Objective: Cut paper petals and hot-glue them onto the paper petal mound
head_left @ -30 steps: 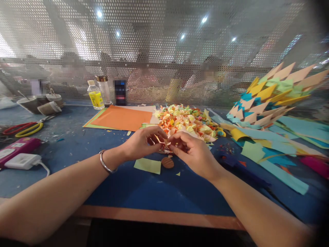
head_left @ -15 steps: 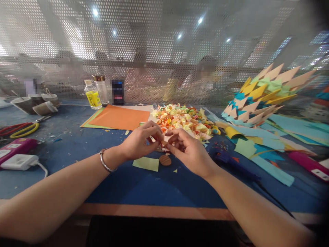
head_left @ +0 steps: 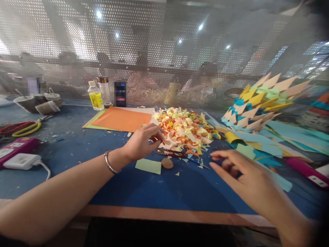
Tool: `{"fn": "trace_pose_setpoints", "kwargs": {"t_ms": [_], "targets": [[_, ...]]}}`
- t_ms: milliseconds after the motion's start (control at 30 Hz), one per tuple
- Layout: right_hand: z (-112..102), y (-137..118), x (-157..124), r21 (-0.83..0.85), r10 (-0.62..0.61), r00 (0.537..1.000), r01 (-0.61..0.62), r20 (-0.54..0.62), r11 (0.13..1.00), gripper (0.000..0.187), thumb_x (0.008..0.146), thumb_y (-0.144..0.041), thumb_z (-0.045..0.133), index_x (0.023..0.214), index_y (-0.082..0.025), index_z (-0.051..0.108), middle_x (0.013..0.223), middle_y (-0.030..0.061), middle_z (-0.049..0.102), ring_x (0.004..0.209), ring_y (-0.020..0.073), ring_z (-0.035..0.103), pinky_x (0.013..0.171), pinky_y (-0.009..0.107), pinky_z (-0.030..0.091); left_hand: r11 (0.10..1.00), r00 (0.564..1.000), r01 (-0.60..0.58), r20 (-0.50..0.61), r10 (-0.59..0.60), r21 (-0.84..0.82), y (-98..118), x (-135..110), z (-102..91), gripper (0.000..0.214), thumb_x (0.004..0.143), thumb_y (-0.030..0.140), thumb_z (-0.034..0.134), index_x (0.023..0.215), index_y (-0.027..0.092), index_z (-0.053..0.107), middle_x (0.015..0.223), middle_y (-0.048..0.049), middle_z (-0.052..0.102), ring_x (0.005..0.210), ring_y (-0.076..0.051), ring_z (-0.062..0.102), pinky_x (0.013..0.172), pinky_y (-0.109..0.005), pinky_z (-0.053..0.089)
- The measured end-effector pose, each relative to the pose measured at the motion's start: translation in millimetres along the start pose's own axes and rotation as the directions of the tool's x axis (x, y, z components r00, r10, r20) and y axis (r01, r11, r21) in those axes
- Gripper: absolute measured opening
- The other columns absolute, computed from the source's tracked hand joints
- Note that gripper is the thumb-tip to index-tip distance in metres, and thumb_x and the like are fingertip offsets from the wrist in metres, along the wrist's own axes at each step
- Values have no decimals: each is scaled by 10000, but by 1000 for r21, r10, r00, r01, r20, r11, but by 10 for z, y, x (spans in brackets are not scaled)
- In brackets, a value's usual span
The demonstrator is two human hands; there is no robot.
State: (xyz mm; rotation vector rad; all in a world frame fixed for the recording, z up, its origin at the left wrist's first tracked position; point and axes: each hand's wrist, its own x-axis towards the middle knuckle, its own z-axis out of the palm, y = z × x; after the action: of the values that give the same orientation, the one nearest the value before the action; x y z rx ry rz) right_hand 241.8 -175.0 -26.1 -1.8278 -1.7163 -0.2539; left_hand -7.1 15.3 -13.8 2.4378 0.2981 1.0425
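My left hand [head_left: 143, 143] is pinched on a small folded paper piece [head_left: 164, 141] at the near edge of a heap of small folded paper pieces [head_left: 183, 128] in yellow, orange and peach. A bracelet sits on that wrist. My right hand [head_left: 241, 173] hovers low over the blue table [head_left: 144, 187], right of the heap, fingers half curled with nothing visible in them. It is above a dark blue tool whose cord runs right. A pale green paper slip [head_left: 148, 166] and a brown oval piece [head_left: 167, 163] lie below my left hand.
Orange and green sheets [head_left: 120, 118] lie at the back, with a glue bottle [head_left: 95, 95] and a jar [head_left: 105, 91]. Scissors [head_left: 22, 127], a pink box and a white charger [head_left: 23, 161] are at the left. A spiky paper model [head_left: 259, 101] and cut strips fill the right.
My right hand has left the paper piece and swung right and nearer, over the dark tool. The left hand stays by the heap, still pinching the piece.
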Motion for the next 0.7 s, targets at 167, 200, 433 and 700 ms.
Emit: {"fn": "trace_pose_setpoints", "kwargs": {"t_ms": [167,200,433,700], "targets": [[-229,535,-159,-187,204,966,-174,157,967,348,796,-491,619,1044,-249,644,999,86,663,770,224,682,665,334,561,999,997,-49,-60,48,-15,-40,-12,36,137,801,64,567,866,162,638,997,-63,637,840,-116,647,753,-252,575],[-241,582,-162,-193,222,960,-189,172,963,336,801,-482,612,1048,-257,644,1032,94,664,811,236,682,690,345,561,998,996,-63,-67,62,-17,-40,-13,38,134,805,65,568,867,161,637,997,-61,633,828,-113,649,752,-253,575],[-139,690,-97,-197,307,929,-267,207,943,446,703,-549,540,1027,-258,640,1081,100,668,813,270,682,798,455,516,989,983,-151,-105,151,10,15,-18,20,111,842,83,583,873,162,654,1118,-90,570,907,-134,615,780,-289,557],[-114,716,-6,-354,412,872,-310,262,882,514,621,-504,423,977,-189,619,1082,155,670,889,317,674,863,475,473,968,960,-230,-140,243,102,43,-9,17,101,852,113,614,872,190,678,830,-15,523,731,-103,540,665,-248,488]]}}
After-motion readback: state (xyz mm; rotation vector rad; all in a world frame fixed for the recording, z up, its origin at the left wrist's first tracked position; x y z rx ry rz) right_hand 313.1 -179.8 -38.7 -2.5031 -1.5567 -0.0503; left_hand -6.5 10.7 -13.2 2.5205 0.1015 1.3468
